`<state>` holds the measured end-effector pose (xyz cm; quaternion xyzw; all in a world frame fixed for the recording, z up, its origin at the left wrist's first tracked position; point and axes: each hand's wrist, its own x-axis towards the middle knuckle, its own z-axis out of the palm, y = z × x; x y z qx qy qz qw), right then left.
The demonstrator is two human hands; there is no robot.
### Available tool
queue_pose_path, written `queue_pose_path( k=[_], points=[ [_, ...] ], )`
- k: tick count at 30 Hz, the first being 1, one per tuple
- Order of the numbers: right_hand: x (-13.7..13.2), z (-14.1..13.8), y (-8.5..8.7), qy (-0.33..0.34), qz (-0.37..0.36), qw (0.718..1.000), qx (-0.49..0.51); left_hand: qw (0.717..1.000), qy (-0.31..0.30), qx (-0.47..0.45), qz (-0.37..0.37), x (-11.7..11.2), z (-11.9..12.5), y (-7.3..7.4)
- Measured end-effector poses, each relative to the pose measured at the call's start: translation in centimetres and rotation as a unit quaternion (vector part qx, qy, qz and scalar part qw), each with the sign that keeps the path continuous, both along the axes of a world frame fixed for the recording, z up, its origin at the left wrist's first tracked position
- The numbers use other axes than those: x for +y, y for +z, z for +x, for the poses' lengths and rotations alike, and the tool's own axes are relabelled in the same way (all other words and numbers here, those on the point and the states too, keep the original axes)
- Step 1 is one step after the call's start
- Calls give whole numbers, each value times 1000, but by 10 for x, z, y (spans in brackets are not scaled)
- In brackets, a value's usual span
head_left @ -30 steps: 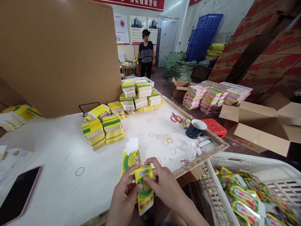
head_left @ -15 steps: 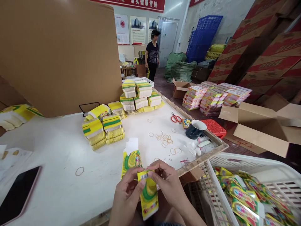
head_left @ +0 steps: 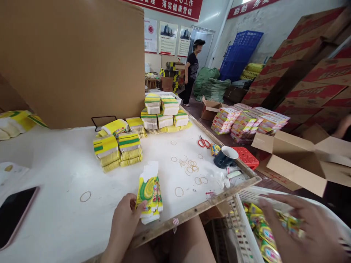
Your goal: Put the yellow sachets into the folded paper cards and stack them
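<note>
- Your left hand (head_left: 123, 219) grips a thin stack of flat yellow-green paper packets (head_left: 149, 195) at the near edge of the white table (head_left: 55, 215).
- Your right hand (head_left: 298, 226), blurred, hovers with fingers spread over glossy sachets (head_left: 264, 233) in the white slotted plastic crate (head_left: 244, 233) at near right, grasping nothing.
- Thin rubber bands (head_left: 189, 166) lie scattered farther off, right of the banded packet bundles (head_left: 117, 149).

Left hand (head_left: 124, 215) sits low and near, fingers curled, thumb pressed forward. Right hand (head_left: 298, 223) stretches out wide, fingers spread, blurred, palm down.
</note>
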<state>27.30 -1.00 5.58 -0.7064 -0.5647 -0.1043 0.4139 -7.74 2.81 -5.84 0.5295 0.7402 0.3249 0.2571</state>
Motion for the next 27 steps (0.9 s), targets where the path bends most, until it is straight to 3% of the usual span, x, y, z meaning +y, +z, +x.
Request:
queue_pose_path(
  k=[5,8,11,13,17,20,23,25,27],
  points=[
    [28,-84,-34,183,-41,977,103,1000,13,3,5,-12,7,8],
    [41,-138,-49,331,-83,929,146,999,-15,-24,30,-17,11,14],
    [45,-170,-55,440,-114,877,155,995,-63,-66,51,-23,14,21],
    [44,-179,-56,459,-147,863,153,989,-86,-102,64,-27,16,25],
    [43,-180,-58,431,-192,859,197,967,-94,-228,71,-33,22,32],
    [42,-179,-59,415,-188,848,270,916,-98,-389,22,-35,29,34],
    [39,-182,-62,416,-186,831,319,818,-48,-570,-59,-37,40,35],
    [36,-184,-63,415,-181,825,338,759,-11,-643,-98,-38,48,35],
    [33,-185,-64,410,-170,828,342,732,-10,-674,-94,-37,54,35]
  ],
)
